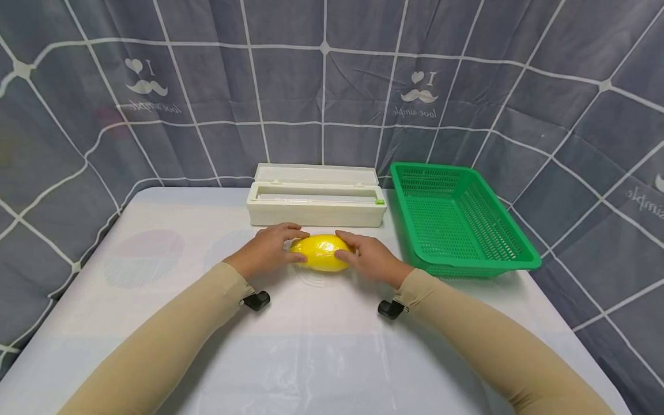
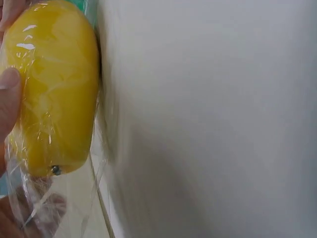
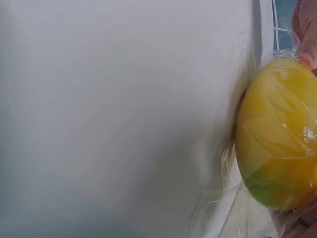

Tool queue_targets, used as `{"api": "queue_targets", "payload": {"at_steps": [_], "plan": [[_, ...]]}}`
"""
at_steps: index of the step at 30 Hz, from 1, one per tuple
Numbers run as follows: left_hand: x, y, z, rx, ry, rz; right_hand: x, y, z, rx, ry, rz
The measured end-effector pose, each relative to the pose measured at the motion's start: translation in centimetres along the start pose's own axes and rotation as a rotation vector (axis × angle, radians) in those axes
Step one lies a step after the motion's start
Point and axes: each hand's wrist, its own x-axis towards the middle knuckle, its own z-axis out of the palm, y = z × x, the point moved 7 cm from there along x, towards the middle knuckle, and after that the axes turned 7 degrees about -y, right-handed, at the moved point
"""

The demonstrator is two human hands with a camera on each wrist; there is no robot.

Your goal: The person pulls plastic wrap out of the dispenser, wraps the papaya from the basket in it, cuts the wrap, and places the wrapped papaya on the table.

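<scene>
A yellow mango-like fruit [image 1: 320, 252] lies sideways between both hands near the middle of the table, wrapped in clear cling film. My left hand [image 1: 271, 249] holds its left end, thumb at the near side and fingers toward the back. At the other end my right hand [image 1: 370, 256] grips it, its thumb on the near side. In the left wrist view the fruit [image 2: 57, 89] shows a small dark stem spot, and loose film trails past that end. The right wrist view shows the fruit [image 3: 280, 139] with a green patch and wrinkled film over it.
Just behind the fruit stands a white cling film dispenser [image 1: 316, 215], its lid raised and a green slider [image 1: 380, 202] at its right end. A green plastic basket [image 1: 467, 262] stands to the right. Grey checked curtain [image 1: 290, 86] surrounds the white-covered table [image 1: 321, 357].
</scene>
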Motion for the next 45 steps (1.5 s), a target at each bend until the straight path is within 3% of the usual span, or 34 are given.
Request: {"api": "queue_targets", "payload": {"at_steps": [6,14,22,39,45], "plan": [[0.0,-0.8,0.6,-0.086,-0.057,-0.012,0.1,0.3,0.0,0.021,-0.019,-0.009],[-0.4,-0.8,0.8,-0.002,-0.117,0.028,-0.3,1.2,0.4,-0.030,-0.105,-0.010],[-0.6,-1.4,1.1,0.038,-0.127,0.024,-0.2,0.8,0.5,-0.038,-0.113,-0.088],[-0.6,-1.5,1.1,0.064,-0.129,0.013,0.0,1.1,0.8,-0.006,-0.104,-0.048],[-0.6,-1.5,1.2,0.090,-0.139,0.000,0.1,1.2,1.2,-0.121,-0.111,-0.084]]}}
